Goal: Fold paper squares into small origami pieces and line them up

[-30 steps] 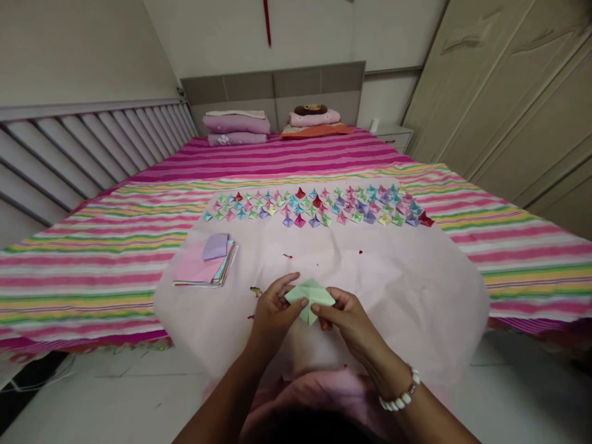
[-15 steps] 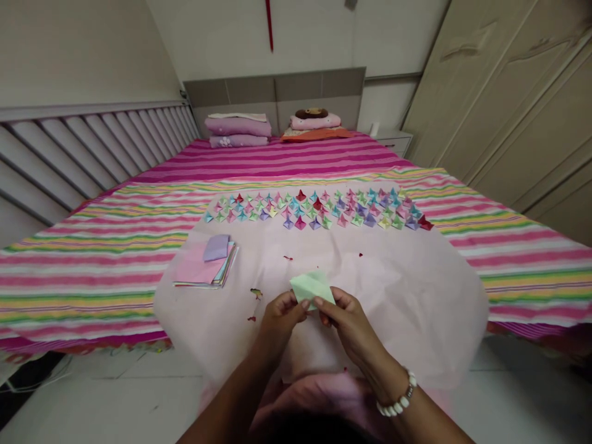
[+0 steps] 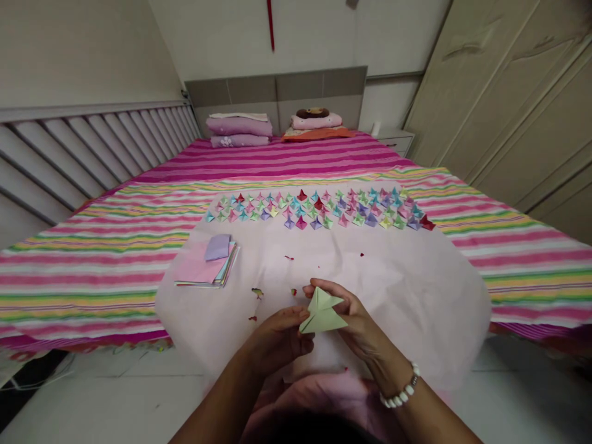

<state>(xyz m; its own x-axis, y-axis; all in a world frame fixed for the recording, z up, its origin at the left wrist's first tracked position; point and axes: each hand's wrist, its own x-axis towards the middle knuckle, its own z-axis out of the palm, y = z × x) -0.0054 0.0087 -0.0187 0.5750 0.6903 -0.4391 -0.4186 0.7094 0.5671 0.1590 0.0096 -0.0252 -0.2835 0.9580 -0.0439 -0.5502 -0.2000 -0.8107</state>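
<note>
A pale green sheet of origami paper [image 3: 322, 311], folded so that pointed flaps stand out to the right, is held between my two hands just above the pinkish-white cloth [image 3: 398, 320]. My left hand [image 3: 282, 336] pinches its left corner between thumb and fingers. Around its right side and back curls my right hand [image 3: 349, 314], with fingertips behind the paper. Part of the right fingers is hidden by it. Farther off, several rows of small folded paper pieces [image 3: 300, 222] in many colours lie on the cloth.
A stack of coloured paper squares [image 3: 198, 265] lies to the left, with a folded purple paper [image 3: 217, 247] on top. Beyond the cloth stretches a striped bedspread [image 3: 287, 160]. Folded bedding [image 3: 238, 126] sits by the headboard [image 3: 250, 92]. A slatted rail [image 3: 106, 142] runs along the left.
The green paper has gone from a flat diamond shape to one with spread pointed flaps. It has turned and come slightly closer. My right fingers have moved up behind it.
</note>
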